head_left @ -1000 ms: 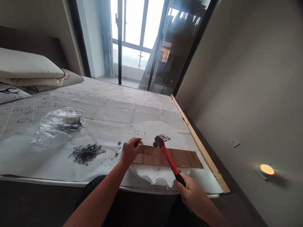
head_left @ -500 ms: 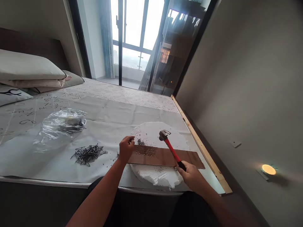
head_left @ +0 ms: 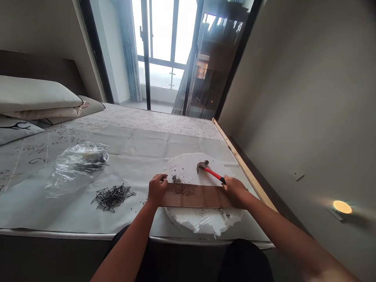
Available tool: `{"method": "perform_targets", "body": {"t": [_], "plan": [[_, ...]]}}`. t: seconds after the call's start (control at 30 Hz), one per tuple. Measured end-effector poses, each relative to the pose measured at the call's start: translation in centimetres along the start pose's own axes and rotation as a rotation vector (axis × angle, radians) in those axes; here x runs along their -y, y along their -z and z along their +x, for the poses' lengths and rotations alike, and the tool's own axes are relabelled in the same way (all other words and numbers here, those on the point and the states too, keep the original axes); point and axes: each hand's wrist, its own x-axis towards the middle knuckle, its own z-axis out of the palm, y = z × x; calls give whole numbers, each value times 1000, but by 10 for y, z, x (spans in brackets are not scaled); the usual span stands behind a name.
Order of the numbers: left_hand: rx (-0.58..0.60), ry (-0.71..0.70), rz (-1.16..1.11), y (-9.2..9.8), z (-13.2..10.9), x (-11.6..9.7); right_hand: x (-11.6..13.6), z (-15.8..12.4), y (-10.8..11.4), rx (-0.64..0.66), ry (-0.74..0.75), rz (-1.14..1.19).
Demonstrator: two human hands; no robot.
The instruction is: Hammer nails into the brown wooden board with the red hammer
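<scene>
A brown wooden strip (head_left: 199,196) with several nail heads in its left part lies across a round white foam slab (head_left: 188,166) on the bed. My left hand (head_left: 157,188) rests on the strip's left end, fingers curled over its edge. My right hand (head_left: 235,188) lies on the strip's right part and grips the black end of a red-handled hammer (head_left: 210,170). The hammer lies flat on the foam, head pointing left.
A pile of loose dark nails (head_left: 113,194) lies left of the foam on the grey sheet (head_left: 141,145). A clear plastic bag (head_left: 79,164) sits further left. Pillows (head_left: 35,94) are at the back left. A wooden rail (head_left: 243,164) borders the bed's right side beside the wall.
The hammer has come down from raised over the strip to lying flat on the foam. My right hand moved forward along the handle onto the strip. The left hand stayed at the strip's left end.
</scene>
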Motion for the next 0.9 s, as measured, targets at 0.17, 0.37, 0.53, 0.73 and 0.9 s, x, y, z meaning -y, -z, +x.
{"method": "perform_targets", "body": {"t": [0.17, 0.37, 0.53, 0.73, 0.9], "plan": [[43, 10, 9, -1, 1, 2, -3, 2, -12, -13, 29, -15], [74, 27, 24, -1, 1, 0, 16, -10, 2, -64, 54, 23], [182, 71, 103, 4, 1, -7, 68, -34, 23, -36, 177, 179], [428, 33, 472, 10, 0, -11, 133, -76, 47, 424, 474, 371], [554, -93, 636, 11, -1, -17, 164, -109, 53, 780, 853, 167]]}}
